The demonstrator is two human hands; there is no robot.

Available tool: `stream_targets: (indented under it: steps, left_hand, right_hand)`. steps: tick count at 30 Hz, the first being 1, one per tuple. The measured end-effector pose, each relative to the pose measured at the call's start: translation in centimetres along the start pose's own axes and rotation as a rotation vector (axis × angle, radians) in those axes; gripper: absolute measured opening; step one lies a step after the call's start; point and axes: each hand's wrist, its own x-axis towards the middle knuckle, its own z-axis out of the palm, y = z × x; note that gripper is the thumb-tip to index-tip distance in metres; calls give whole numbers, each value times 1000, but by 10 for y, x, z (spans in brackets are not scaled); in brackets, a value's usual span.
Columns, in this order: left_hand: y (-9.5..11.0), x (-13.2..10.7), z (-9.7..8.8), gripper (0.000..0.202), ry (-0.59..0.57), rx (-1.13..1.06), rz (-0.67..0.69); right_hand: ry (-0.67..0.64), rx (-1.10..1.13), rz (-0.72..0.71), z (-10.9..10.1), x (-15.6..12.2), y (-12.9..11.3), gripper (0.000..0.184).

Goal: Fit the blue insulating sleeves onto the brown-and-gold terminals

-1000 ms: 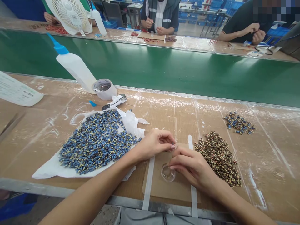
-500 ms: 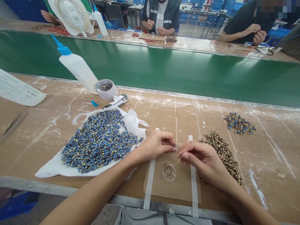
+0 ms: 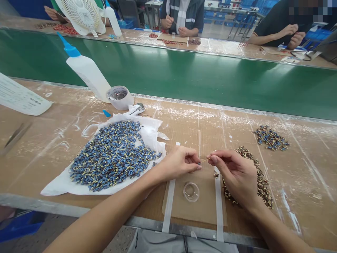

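Note:
Between its thumb and forefinger, my left hand (image 3: 183, 162) pinches a small blue piece (image 3: 199, 163). My right hand (image 3: 234, 172) is closed on a thin toothpick (image 3: 206, 160), whose tip meets or nearly meets that piece. Below the hands, a small clear cup (image 3: 191, 192) stands on a cardboard sheet (image 3: 196, 214) taped down along both sides. Many small blue, yellow and dark pieces (image 3: 110, 154) lie heaped on white paper (image 3: 56, 182) to the left. Partly behind my right hand is a pile of dark and cream pieces (image 3: 260, 186).
A smaller pile (image 3: 271, 137) lies at the right. Left of centre are a white bottle with a blue nozzle (image 3: 88, 73), a tape roll (image 3: 120, 98) and tweezers (image 3: 16, 135). Beyond the green belt (image 3: 168, 73), several people work near a fan (image 3: 81, 15).
My right hand has risen from near the cup, bringing the toothpick up to the piece in my left hand. A small dark piece now shows on the right tape strip.

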Motion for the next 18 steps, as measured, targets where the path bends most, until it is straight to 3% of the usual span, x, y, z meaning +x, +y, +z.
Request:
stream_targets:
  steps: [18]
  left_hand:
    - [-1,0,1,12,1,52,48]
  right_hand:
    - [-59,-68,-77,2,2,-3,4]
